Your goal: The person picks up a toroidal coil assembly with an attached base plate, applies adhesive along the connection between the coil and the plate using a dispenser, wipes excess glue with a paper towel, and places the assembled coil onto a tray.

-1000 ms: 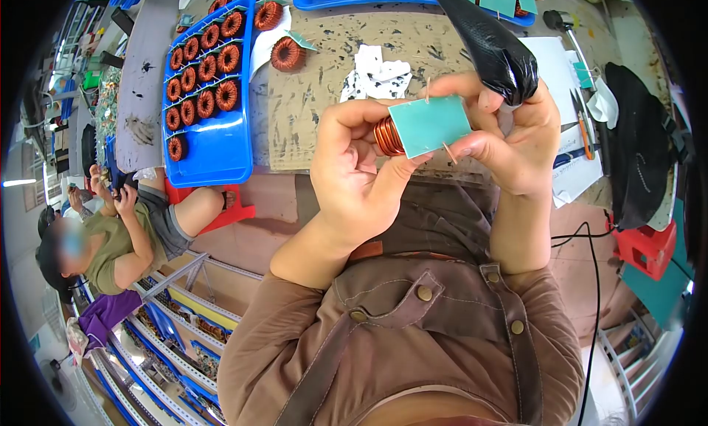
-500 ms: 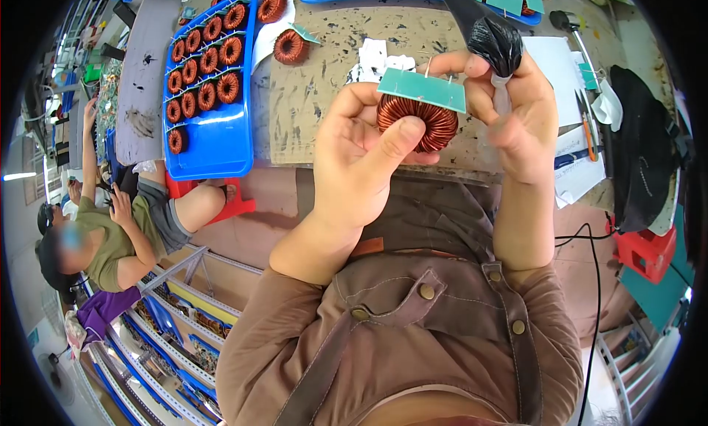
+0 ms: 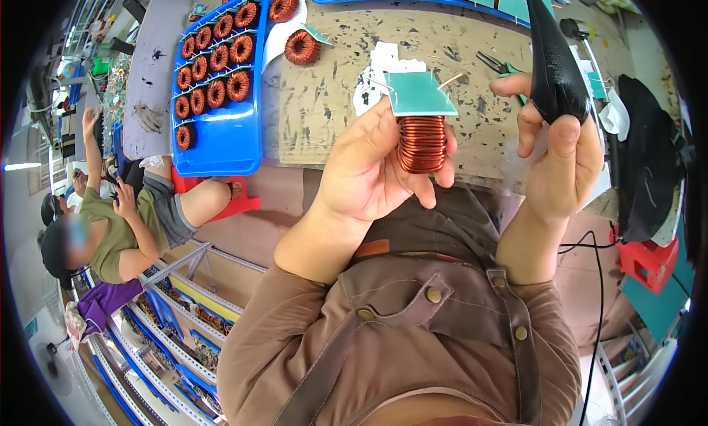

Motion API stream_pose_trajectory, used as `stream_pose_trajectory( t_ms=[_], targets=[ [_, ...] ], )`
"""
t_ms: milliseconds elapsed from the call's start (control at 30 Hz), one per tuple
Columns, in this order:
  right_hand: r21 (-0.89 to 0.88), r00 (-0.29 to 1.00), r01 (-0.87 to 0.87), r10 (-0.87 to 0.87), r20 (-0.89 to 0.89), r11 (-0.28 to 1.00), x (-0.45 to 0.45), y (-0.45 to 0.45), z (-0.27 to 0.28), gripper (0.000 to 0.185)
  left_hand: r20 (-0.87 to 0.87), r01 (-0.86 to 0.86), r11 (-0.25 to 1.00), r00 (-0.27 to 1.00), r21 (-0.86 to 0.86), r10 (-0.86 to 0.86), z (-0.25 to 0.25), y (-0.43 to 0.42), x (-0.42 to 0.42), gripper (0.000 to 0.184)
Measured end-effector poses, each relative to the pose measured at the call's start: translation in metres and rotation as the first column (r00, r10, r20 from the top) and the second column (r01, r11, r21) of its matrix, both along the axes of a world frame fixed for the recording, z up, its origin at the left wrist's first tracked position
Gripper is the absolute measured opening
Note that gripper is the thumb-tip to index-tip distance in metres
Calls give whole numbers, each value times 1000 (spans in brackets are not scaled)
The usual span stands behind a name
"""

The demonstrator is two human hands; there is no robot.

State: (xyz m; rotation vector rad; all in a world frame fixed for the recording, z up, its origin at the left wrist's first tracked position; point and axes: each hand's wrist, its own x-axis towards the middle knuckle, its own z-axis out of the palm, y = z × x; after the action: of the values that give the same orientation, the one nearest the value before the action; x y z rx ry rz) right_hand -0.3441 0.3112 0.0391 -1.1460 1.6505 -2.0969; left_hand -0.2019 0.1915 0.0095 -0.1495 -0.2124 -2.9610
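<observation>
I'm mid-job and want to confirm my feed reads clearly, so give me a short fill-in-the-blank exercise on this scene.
1. The reddish copper-wire coil beneath a flat green rectangular board is held in the person's ____.
2. The person's right hand holds a shiny tapered plastic bag coloured ____.
3. In the row nearest the person, the rectangular blue plastic tray bears just ____ coil(s).

Missing words: left hand; black; one.
</observation>
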Motion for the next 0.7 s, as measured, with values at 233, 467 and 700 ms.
stream_pose_trajectory(
  t_ms=[233, 467, 700],
  targets=[
    [-4, 1000, 16, -17, -22, 1000, 3, 4, 0, 39, -66, -55, 987, 997, -153, 45, 1, 2, -2, 44],
    [-14, 982, 191, -191, 13, 981, 9, 3, 6, 35, 61, -38, 995, 997, -91, 43, 10, 4, -1, 43],
    [-121, 483, 788, -729, -485, 603, 9, 15, -6, 47, 186, -120, 989, 973, -87, 134, 7, 7, -1, 42]
  ],
)
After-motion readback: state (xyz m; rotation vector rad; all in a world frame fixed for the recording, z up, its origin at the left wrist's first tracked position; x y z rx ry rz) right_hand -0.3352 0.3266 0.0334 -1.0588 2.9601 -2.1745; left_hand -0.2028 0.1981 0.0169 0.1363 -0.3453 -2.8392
